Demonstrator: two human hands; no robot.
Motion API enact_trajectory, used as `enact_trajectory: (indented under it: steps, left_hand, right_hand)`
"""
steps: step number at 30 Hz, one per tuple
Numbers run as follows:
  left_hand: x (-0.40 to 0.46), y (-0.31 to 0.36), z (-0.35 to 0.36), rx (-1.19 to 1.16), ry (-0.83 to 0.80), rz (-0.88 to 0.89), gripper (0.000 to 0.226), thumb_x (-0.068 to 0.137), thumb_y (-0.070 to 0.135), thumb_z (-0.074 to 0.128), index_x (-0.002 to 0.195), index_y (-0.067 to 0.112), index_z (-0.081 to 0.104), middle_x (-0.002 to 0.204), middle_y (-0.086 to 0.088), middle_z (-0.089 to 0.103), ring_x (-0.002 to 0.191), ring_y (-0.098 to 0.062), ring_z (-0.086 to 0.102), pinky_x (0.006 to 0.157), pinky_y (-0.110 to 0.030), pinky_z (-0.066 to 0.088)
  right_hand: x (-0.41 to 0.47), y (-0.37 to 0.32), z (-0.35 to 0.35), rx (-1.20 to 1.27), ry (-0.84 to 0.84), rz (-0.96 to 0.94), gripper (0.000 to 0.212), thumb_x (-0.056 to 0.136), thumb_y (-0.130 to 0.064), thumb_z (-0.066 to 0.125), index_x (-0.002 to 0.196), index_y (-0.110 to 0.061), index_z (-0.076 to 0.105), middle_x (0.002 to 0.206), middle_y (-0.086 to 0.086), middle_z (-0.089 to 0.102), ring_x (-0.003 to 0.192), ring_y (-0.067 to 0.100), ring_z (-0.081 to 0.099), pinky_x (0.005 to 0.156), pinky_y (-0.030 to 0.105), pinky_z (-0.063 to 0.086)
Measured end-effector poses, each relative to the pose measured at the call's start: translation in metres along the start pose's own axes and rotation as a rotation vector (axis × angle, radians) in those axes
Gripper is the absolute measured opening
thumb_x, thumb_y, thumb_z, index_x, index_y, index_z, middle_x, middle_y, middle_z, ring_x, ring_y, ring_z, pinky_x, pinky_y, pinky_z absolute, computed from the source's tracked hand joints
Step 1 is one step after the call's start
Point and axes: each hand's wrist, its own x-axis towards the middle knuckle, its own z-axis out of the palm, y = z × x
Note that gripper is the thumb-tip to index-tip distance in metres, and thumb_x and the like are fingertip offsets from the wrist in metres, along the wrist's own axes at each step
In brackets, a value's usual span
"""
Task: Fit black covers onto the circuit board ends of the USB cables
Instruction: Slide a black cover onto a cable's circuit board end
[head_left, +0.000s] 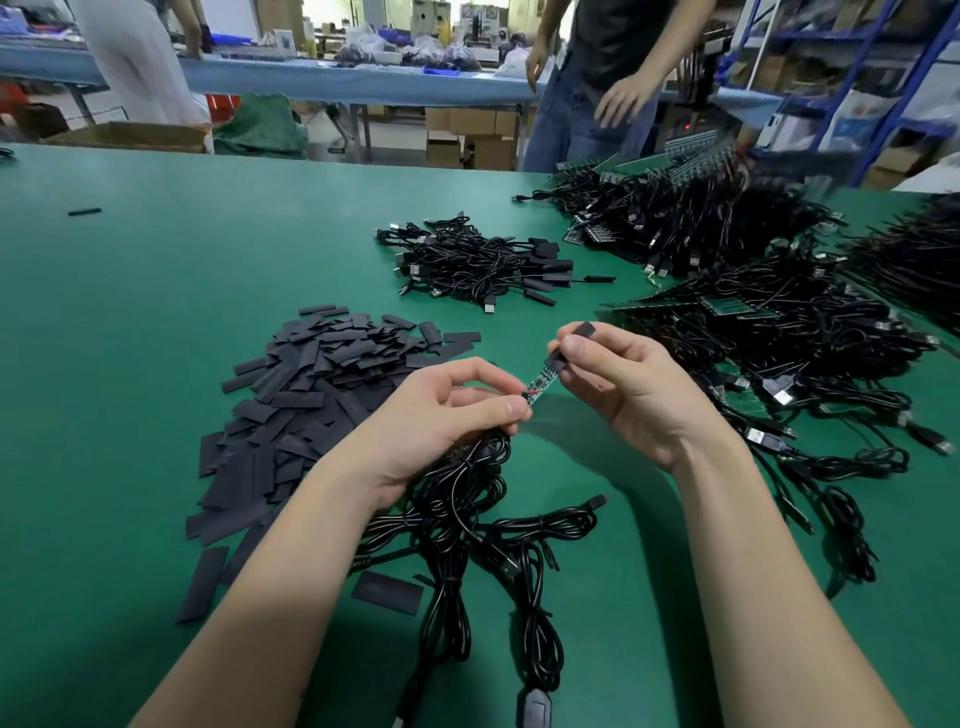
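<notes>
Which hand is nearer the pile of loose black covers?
Left. The left hand hangs over the pile of loose black covers at its right edge; the right hand is farther right, well clear of it.

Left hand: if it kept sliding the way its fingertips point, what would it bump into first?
Probably the black cover pinched in the right hand. The left hand holds the circuit board aimed up-right, its far tip already at the cover's mouth; depth is hard to judge.

black covers (311, 395), black cables (483, 262), green table (156, 270), seemingly green circuit board (543, 382).
</notes>
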Motion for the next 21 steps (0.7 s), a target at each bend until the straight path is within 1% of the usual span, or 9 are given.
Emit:
enact_trajectory:
  steps: [2, 4, 7, 10, 12, 14, 18, 21]
  left_hand:
    - [-0.001, 0.0004, -0.0006, -0.004, -0.031, 0.001, 0.031, 0.074, 0.026, 0.079, 0.102, 0.02, 0.069, 0.088, -0.006, 0.077, 0.074, -0.008, 0.068, 0.068, -0.01, 0.048]
    - [-0.0014, -0.0001, -0.0019, -0.009, -0.047, -0.002, 0.038, 0.072, 0.027, 0.08, 0.107, 0.02, 0.067, 0.087, -0.006, 0.077, 0.074, -0.009, 0.068, 0.07, -0.012, 0.049]
    - [-0.0005, -0.0012, -0.0026, -0.006, -0.037, -0.005, 0.037, 0.074, 0.024, 0.086, 0.106, 0.021, 0.066, 0.086, -0.006, 0.076, 0.073, -0.009, 0.067, 0.067, -0.011, 0.048]
    - [0.0004, -0.0014, -0.002, -0.027, -0.013, -0.015, 0.034, 0.073, 0.024, 0.087, 0.102, 0.023, 0.068, 0.087, -0.007, 0.076, 0.072, -0.012, 0.064, 0.064, -0.013, 0.048]
    - [-0.0001, -0.0015, -0.0021, -0.051, -0.009, -0.021, 0.035, 0.07, 0.027, 0.086, 0.101, 0.024, 0.068, 0.087, -0.008, 0.075, 0.074, -0.015, 0.061, 0.063, -0.016, 0.047]
    - [-0.0008, -0.0013, -0.0027, -0.065, -0.022, -0.023, 0.036, 0.071, 0.024, 0.086, 0.102, 0.024, 0.068, 0.088, -0.009, 0.075, 0.074, -0.016, 0.06, 0.064, -0.019, 0.046]
    - [-0.0022, -0.0003, -0.0009, -0.054, -0.054, -0.007, 0.041, 0.072, 0.022, 0.08, 0.109, 0.016, 0.064, 0.084, -0.006, 0.075, 0.067, -0.008, 0.066, 0.063, -0.011, 0.048]
    - [-0.002, -0.0008, -0.0001, -0.065, -0.038, -0.006, 0.045, 0.071, 0.021, 0.079, 0.111, 0.015, 0.062, 0.085, -0.008, 0.076, 0.069, -0.01, 0.067, 0.066, -0.013, 0.049]
  right_hand:
    - [-0.0016, -0.0015, -0.0026, -0.006, -0.022, 0.03, 0.013, 0.063, -0.019, 0.083, 0.076, -0.017, 0.081, 0.081, 0.001, 0.075, 0.074, 0.008, 0.071, 0.07, 0.015, 0.056]
    - [-0.0036, -0.0037, -0.0053, -0.042, -0.039, 0.043, 0.011, 0.065, -0.018, 0.081, 0.076, -0.017, 0.081, 0.082, 0.001, 0.076, 0.074, 0.008, 0.071, 0.07, 0.016, 0.056]
    - [-0.0058, -0.007, -0.0073, -0.132, -0.053, 0.027, 0.014, 0.062, -0.019, 0.083, 0.076, -0.016, 0.081, 0.082, 0.003, 0.076, 0.076, 0.01, 0.072, 0.071, 0.018, 0.057]
    - [-0.0051, -0.0069, -0.0047, -0.183, -0.056, -0.025, 0.018, 0.06, -0.021, 0.084, 0.077, -0.016, 0.081, 0.081, 0.005, 0.076, 0.075, 0.012, 0.072, 0.073, 0.02, 0.057]
    - [-0.0047, -0.0064, -0.0027, -0.177, -0.079, -0.027, 0.017, 0.061, -0.021, 0.084, 0.077, -0.016, 0.08, 0.081, 0.005, 0.076, 0.076, 0.012, 0.072, 0.073, 0.019, 0.056]
    - [-0.0055, -0.0069, -0.0024, -0.16, -0.106, -0.004, 0.015, 0.062, -0.021, 0.082, 0.077, -0.018, 0.08, 0.082, 0.003, 0.076, 0.077, 0.011, 0.072, 0.072, 0.018, 0.056]
    - [-0.0069, -0.0078, -0.0055, -0.11, -0.128, 0.051, 0.01, 0.068, -0.015, 0.079, 0.077, -0.018, 0.08, 0.083, 0.001, 0.075, 0.078, 0.009, 0.072, 0.072, 0.017, 0.056]
    - [-0.0067, -0.0069, -0.005, -0.107, -0.131, 0.055, 0.01, 0.07, -0.012, 0.078, 0.078, -0.018, 0.08, 0.084, 0.002, 0.076, 0.079, 0.01, 0.072, 0.073, 0.018, 0.056]
